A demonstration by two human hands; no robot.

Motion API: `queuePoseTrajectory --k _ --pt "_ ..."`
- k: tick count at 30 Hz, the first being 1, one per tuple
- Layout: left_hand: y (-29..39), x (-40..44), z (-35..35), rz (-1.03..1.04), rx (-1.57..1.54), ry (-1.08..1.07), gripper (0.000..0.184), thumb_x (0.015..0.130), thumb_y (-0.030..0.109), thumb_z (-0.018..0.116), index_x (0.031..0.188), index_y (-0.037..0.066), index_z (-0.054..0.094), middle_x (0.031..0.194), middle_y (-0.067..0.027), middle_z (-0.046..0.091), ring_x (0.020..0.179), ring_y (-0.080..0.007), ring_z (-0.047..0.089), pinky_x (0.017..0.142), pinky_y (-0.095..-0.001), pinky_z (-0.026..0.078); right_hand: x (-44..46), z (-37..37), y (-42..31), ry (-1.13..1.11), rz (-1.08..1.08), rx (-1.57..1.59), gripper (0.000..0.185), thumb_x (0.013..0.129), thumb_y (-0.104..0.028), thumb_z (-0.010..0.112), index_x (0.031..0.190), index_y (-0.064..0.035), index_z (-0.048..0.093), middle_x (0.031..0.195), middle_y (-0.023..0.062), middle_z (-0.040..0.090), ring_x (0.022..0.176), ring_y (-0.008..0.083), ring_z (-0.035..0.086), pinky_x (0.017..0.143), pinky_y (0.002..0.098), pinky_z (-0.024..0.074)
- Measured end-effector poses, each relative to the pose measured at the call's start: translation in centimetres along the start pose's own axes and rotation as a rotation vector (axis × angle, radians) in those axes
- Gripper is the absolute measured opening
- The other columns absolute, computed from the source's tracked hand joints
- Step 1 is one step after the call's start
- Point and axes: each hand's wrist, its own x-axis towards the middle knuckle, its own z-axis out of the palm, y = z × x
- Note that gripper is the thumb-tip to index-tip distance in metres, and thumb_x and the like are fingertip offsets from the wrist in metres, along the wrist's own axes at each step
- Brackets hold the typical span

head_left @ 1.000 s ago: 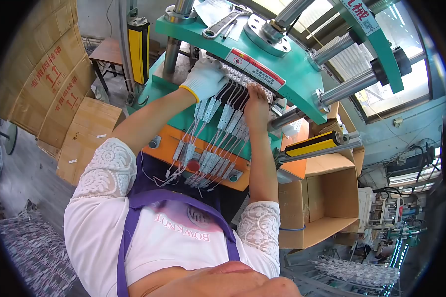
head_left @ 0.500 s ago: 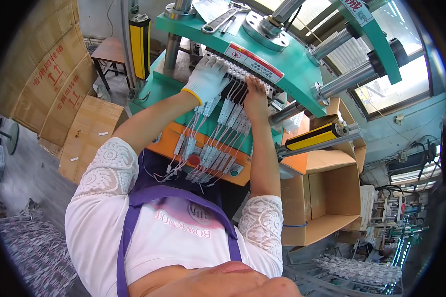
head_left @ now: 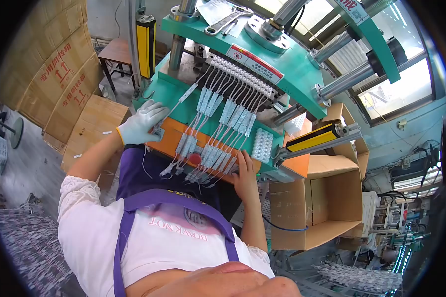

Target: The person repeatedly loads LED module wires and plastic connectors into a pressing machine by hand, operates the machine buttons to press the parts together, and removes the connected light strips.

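Both our hands, the gloved left hand [head_left: 142, 123] and bare right hand [head_left: 245, 174], have left the white blocks [head_left: 240, 76].
The blocks now sit unsteadied by us under the green press [head_left: 302, 59], wired strips [head_left: 228, 111] trailing forward. Right fingers rest apart on the orange panel [head_left: 171, 143]; the outermost strand [head_left: 188, 92] reaches the glove, but we cannot tell if it is gripped.

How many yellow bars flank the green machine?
2: one yellow bar at the picture's left, another yellow bar at right, above the open box. More may be hidden.
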Motion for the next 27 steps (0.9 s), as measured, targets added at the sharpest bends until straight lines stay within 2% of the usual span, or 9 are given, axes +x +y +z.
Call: queuePoseTrajectory --k 4,13,15,17,18,19,21,23,27 --pt "-0.2 0.3 0.4 -0.038 0.031 -0.065 0.093 0.062 0.026 0.079 0.144 0.003 0.042 0.137 -0.021 0.05 0.136 -0.0373 0.04 0.117 -0.0536 0.025 0.0 -0.3 0.8 -0.013 -0.063 0.017 0.077 0.078 0.005 0.068 0.148 -0.0085 0.037 0.152 0.0167 0.037 0.139 0.0388 0.035 0.113 0.0465 0.0328" --pt "0.7 1.4 -0.9 -0.035 0.126 -0.106 0.1 0.059 0.025 0.084 0.146 0.002 0.041 0.137 -0.0229 0.051 0.13 -0.0369 0.048 0.113 -0.0465 0.035 0.1 -0.2 0.9 0.038 -0.051 0.01 0.076 0.075 0.003 0.07 0.145 -0.0113 0.043 0.149 0.0156 0.041 0.137 0.0376 0.038 0.111 0.0463 0.0364" --pt "2.4 3.3 -1.1 -0.34 -0.42 -0.034 0.093 0.074 0.02 0.078 0.152 0.003 0.03 0.146 -0.0195 0.045 0.134 -0.0299 0.047 0.11 -0.0418 0.039 0.8 0.8 0.3 0.129 -0.058 -0.05 0.07 0.08 -0.001 0.069 0.145 -0.0107 0.044 0.14 0.018 0.051 0.128 0.0379 0.047 0.105 0.0465 0.0412" --pt "1.2 5.1 2.6 -0.337 -0.834 0.288 0.085 0.088 0.016 0.069 0.156 0.004 0.019 0.153 -0.0161 0.039 0.136 -0.0235 0.045 0.107 -0.0367 0.043 2.8 2.4 0.1 0.244 0.196 0.309 0.065 0.086 -0.007 0.066 0.146 -0.0065 0.042 0.12 0.0196 0.063 0.109 0.0375 0.06 0.092 0.0456 0.0481" --pt "2.3 6.9 2.6 -0.451 -1.062 0.361 0.08 0.093 0.015 0.064 0.156 0.005 0.018 0.154 -0.0156 0.038 0.134 -0.0223 0.046 0.107 -0.0348 0.043 3.8 1.7 -1.5 0.264 0.21 0.35 0.061 0.09 -0.01 0.064 0.146 -0.0014 0.04 0.101 0.0192 0.068 0.088 0.0358 0.065 0.08 0.0428 0.0516" --pt "2.3 8.4 3.6 -0.514 -1.438 0.413 0.081 0.092 0.018 0.066 0.156 0.004 0.019 0.151 -0.0143 0.042 0.132 -0.0201 0.048 0.104 -0.034 0.045 4.2 1.4 -3.1 0.255 0.329 0.384 0.065 0.089 -0.005 0.064 0.148 -0.0007 0.037 0.109 0.016 0.069 0.085 0.0197 0.066 0.077 0.0321 0.0525" --pt "3.5 10.2 3.9 -0.663 -1.794 0.237 0.071 0.092 0.016 0.065 0.152 0.003 0.028 0.142 -0.0123 0.052 0.127 -0.02 0.053 0.102 -0.035 0.047 4.7 2.6 -3.4 0.3 0.231 0.583 0.064 0.091 -0.005 0.064 0.148 -0.0001 0.037 0.106 0.0142 0.07 0.085 0.0166 0.066 0.078 0.0304 0.052" --pt "3.9 10.6 4.2 -0.607 -1.972 -0.051 0.058 0.092 0.011 0.061 0.145 0.002 0.039 0.131 -0.0101 0.061 0.118 -0.0214 0.061 0.099 -0.0371 0.05 4.8 2.7 -3.5 0.298 0.233 0.767 0.061 0.092 -0.006 0.065 0.147 -0.0004 0.039 0.105 0.0118 0.071 0.086 0.0142 0.065 0.079 0.0292 0.0517" --pt "5.0 9.8 3.3 -0.435 -2.138 -0.17 0.049 0.095 0.01 0.055 0.141 -0.001 0.043 0.128 -0.0117 0.062 0.114 -0.023 0.063 0.098 -0.0401 0.051 4.3 4.5 -2.3 0.281 0.228 0.578 0.044 0.09 -0.008 0.065 0.132 -0.0011 0.056 0.103 0.0153 0.069 0.089 0.0206 0.066 0.08 0.0311 0.0523"
